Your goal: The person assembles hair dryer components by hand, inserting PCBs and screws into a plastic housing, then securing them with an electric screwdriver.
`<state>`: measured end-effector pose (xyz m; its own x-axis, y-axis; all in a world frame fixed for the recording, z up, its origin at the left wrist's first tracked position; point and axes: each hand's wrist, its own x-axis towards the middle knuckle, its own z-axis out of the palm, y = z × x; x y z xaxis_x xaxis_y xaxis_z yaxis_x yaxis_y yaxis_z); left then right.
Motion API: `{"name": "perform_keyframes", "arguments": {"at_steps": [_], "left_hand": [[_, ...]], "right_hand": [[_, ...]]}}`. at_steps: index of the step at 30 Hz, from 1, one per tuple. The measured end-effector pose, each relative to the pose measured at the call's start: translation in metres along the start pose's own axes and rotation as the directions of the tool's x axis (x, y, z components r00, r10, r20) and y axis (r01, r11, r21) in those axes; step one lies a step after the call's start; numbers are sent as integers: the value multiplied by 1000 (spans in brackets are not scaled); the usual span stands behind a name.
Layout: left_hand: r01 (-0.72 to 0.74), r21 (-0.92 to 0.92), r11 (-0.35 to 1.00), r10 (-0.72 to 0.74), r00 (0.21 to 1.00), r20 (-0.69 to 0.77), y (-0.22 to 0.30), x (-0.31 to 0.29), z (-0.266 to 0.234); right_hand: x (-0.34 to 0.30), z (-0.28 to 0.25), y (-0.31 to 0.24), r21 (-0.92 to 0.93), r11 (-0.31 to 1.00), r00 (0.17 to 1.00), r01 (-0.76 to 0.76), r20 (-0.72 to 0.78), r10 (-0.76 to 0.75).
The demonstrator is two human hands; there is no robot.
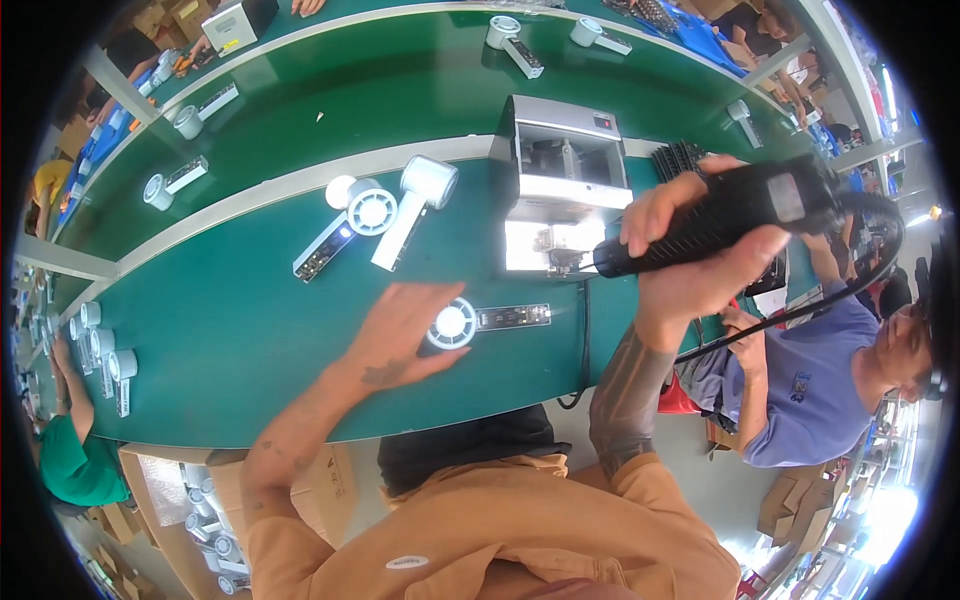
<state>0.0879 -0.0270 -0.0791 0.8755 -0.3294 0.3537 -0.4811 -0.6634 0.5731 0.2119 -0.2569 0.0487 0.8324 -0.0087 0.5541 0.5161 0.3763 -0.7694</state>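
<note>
A white handheld fan (452, 323) lies on the green bench, its handle pointing right with the circuit board exposed. My left hand (410, 325) is curled round the fan's round head and holds it against the bench. In my right hand (665, 225) is a black electric screwdriver (725, 215) with a cable, gripped round its body. Its tip points left, close to the lit front of a grey screw feeder (565, 165). Two more white fans (335, 240), (418, 205) lie beyond my left hand, one with its board showing.
A green conveyor belt (400, 75) runs behind a pale rail, carrying several fans. More fans (120, 365) stand at the bench's left end. A cardboard box of fans (225, 545) is below left. A co-worker in a purple shirt (815, 385) is at my right. A black cable (586, 345) hangs over the bench edge.
</note>
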Motion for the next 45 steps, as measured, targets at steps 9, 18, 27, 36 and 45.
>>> {"name": "perform_keyframes", "arguments": {"at_steps": [9, 18, 27, 36, 45], "left_hand": [[-11, 0, 1000, 11, 1000, 6, 1, 0, 0], [-3, -10, 1000, 3, 1000, -14, 2, -2, -3], [5, 7, 1000, -5, 1000, 8, 2, 0, -1], [-10, -24, 1000, 9, 1000, -20, 3, 1, -4], [-24, -15, 1000, 24, 1000, -15, 0, 0, -4]], "right_hand": [[-2, 7, 22, -184, 981, 997, 56, 61, -45], [-32, 4, 16, -132, 985, 990, -113, 74, 124], [-45, 35, 18, 148, 946, 942, -287, 223, 251], [-55, 42, 28, -21, 934, 878, -357, 335, 343], [-63, 41, 31, 2, 942, 883, -337, 349, 315]]}}
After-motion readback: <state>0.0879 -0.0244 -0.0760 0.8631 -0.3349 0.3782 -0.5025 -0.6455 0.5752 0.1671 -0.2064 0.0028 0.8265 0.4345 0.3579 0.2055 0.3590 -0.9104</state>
